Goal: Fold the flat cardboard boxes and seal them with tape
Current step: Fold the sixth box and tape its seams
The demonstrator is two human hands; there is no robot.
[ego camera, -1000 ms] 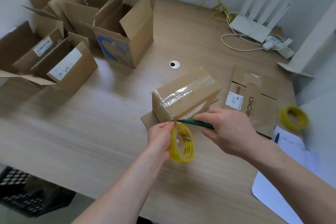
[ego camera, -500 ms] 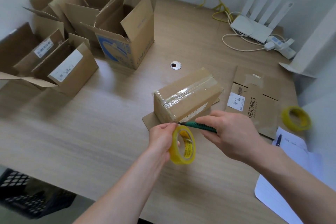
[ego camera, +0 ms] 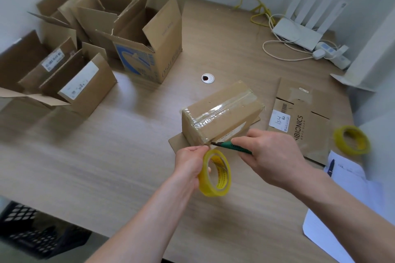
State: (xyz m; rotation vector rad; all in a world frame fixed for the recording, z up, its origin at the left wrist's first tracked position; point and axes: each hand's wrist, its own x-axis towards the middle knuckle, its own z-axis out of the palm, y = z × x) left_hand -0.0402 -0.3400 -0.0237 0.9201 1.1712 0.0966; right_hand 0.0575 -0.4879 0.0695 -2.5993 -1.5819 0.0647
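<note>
A small taped cardboard box (ego camera: 222, 113) sits on a flat piece of cardboard in the middle of the wooden table (ego camera: 128, 156). My left hand (ego camera: 189, 162) grips a yellow tape roll (ego camera: 215, 174) just below the box's near corner. My right hand (ego camera: 269, 156) holds a green knife (ego camera: 232, 147) with its tip at the tape strip between the roll and the box. A flat cardboard box (ego camera: 303, 119) with a white label lies to the right.
Several open cardboard boxes (ego camera: 147, 38) stand at the back left. A second yellow tape roll (ego camera: 351, 140) lies at the right edge, above white papers and a pen (ego camera: 330, 167). A white router (ego camera: 299, 32) with cables sits at the back right. A black crate (ego camera: 27, 232) is below the table.
Both hands stay at the box's near corner with the roll and knife; only small shifts show. The view moved slightly.
</note>
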